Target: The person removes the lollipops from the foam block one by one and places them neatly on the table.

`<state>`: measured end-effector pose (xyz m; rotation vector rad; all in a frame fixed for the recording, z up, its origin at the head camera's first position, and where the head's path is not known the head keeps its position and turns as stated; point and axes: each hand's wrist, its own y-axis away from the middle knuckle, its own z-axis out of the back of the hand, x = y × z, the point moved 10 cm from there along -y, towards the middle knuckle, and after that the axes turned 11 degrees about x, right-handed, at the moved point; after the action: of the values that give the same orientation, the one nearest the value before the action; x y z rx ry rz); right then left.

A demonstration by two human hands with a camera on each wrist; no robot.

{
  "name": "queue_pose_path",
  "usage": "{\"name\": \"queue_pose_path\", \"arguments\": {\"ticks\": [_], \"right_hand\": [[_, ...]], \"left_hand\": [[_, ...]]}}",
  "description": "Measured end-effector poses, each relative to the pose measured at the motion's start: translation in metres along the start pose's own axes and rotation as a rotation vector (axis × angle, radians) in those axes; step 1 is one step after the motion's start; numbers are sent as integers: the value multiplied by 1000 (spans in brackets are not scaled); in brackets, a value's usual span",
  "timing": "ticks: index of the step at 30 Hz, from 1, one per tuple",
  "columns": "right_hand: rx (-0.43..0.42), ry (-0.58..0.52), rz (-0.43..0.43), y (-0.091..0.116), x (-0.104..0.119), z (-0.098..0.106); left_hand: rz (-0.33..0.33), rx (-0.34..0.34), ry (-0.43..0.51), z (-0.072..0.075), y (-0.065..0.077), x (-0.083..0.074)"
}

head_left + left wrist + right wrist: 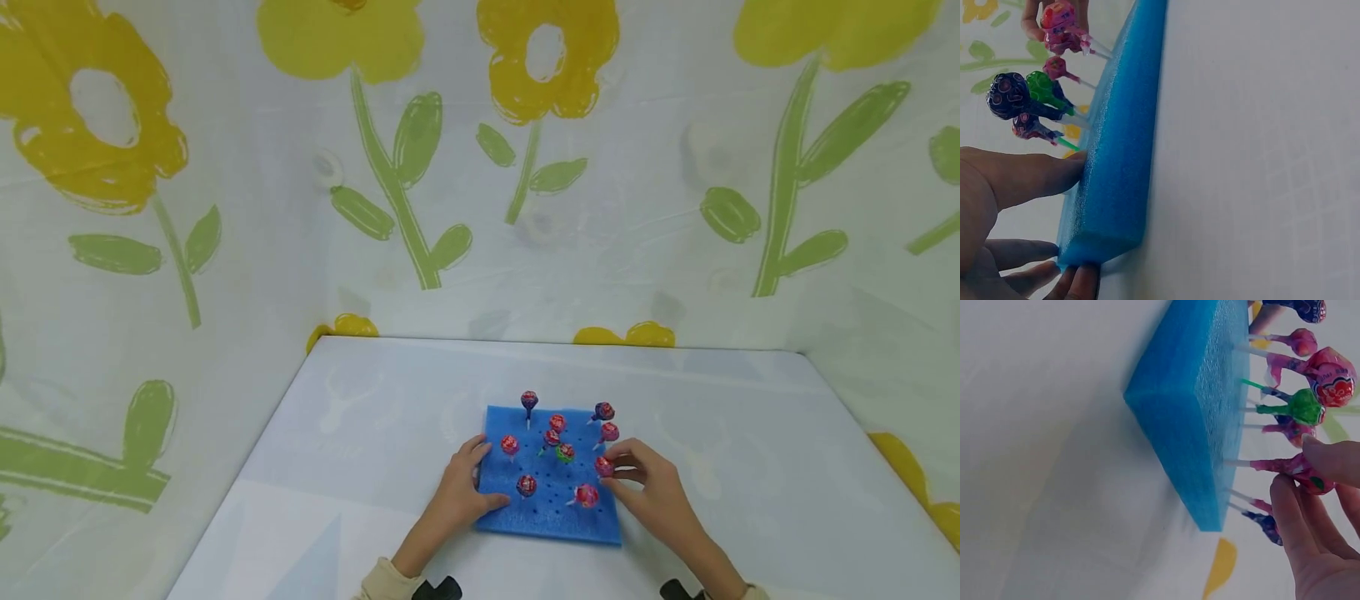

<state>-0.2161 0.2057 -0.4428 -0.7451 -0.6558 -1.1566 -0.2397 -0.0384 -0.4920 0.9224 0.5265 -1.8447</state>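
A blue foam block with rows of small holes lies on the table, and several wrapped lollipops stand in it by their sticks. At its left edge my left hand holds the block, the thumb on its top and the fingers against its side. My right hand pinches a pink-wrapped lollipop by its head at the block's right edge. This lollipop's white stick meets the foam; how deep it sits I cannot tell. Close by are a green-wrapped lollipop and a larger pink one.
Toward the block's back stand dark blue lollipops, one at the left and one at the right corner. A red one is near the front. The white table reaches a flower-printed cloth wall behind.
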Motion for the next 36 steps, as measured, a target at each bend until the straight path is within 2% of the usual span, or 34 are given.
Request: {"name": "queue_pose_path", "arguments": {"ticks": [5,11,17,23,26,28,30,36], "right_hand": [[-26,-24,59,0,4,-3],[-65,-37,52,2,5,-3],[-101,-47,61,5,10,7],[-137,-35,87,6,20,22],[-155,-36,104,6,18,28],[-169,-45,132,6,10,31],[-172,-42,122,5,2,34],[-197,9,92,1,-52,35]], "left_hand": [[-2,-6,5,1,0,0],[-24,-29,-3,3,1,-1],[-51,-45,-13,5,3,-6],[-5,-25,36,3,2,-2],[12,-14,31,1,2,0],[13,-12,27,1,2,0],[13,-12,29,1,2,0],[24,-13,41,1,1,3]]}}
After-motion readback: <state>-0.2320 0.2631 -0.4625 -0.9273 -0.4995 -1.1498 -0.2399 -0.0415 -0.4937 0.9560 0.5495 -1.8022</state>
